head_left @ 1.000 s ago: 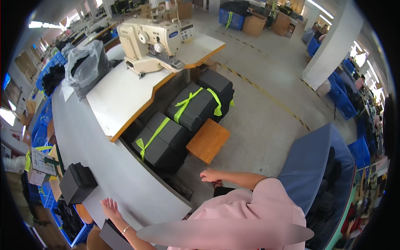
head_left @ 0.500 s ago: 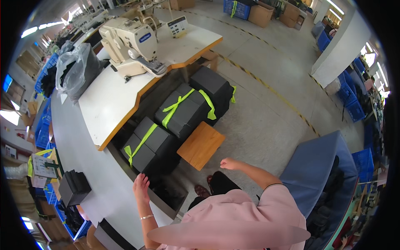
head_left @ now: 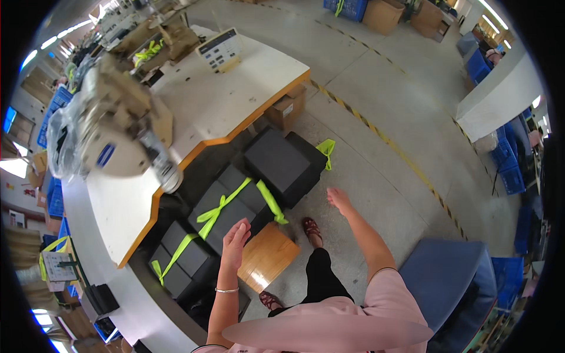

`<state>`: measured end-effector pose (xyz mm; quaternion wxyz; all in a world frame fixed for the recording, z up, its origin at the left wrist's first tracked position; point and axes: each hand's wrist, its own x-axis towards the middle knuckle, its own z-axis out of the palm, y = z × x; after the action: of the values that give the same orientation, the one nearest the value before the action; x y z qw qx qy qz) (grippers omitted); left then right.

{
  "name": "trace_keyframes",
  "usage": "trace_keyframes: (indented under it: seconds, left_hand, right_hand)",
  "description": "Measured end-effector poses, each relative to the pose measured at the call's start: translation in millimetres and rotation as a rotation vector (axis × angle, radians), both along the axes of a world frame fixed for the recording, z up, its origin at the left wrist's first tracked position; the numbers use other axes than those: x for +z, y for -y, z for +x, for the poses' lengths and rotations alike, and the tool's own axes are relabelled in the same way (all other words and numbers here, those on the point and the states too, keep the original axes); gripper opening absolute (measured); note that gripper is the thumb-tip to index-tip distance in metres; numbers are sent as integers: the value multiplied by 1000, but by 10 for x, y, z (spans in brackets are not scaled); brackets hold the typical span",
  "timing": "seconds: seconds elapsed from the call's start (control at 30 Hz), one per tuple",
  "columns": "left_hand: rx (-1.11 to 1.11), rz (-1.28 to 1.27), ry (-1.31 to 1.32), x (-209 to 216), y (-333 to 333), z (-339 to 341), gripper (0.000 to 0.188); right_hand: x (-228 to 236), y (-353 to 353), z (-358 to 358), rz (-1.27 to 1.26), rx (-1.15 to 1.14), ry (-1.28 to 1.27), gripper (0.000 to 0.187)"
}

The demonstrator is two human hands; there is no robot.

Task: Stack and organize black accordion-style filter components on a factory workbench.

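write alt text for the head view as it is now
The person's left hand appears over a wooden stool and dark bundles tied with yellow-green strips, the right hand over grey floor; neither visibly holds anything. A blurred sewing machine stands on a white worktable.

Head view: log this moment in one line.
left hand: nothing visible held, near wooden stool | right hand: nothing visible held, above floor | sewing machine: blurred

From the wearer's head, the wide fisheye is looking down and forward, catching the pink shirt [head_left: 382, 297] closest, both hands [head_left: 235, 236] a little beyond, and the tabletop [head_left: 247, 79] and floor [head_left: 376, 170] stretching away, edges bowing near the rim.
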<state>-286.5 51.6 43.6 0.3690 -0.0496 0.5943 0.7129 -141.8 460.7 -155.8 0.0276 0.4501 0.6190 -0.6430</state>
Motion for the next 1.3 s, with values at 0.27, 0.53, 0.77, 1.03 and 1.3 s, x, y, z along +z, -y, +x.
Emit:
trace_keyframes:
  seconds: [0.27, 0.53, 0.77, 1.03, 1.3]
  left_hand:
    - [10, -494, -474, -483, -1974, -683, 78]
    - [-68, -815, -543, -1052, -2625, -788, 120]
    - [111, -888, -453, -1150, -2546, -774, 125]
    - [97, -896, -414, -1029, -2359, -773, 129]
    - [101, -691, -523, -869, -2500, -444, 132]
  right_hand:
    - [-478, -1034, -1907, 32, 139, -68, 48]
    - [-1385, -868, -2480, 9, 419, 96, 74]
    - [-1725, -318, -2724, 118, 583, 113, 97]
    - [-1719, -298, -2693, -182, 507, 212, 87]
    - [-988, -743, -2218, -542, 183, -63, 63]
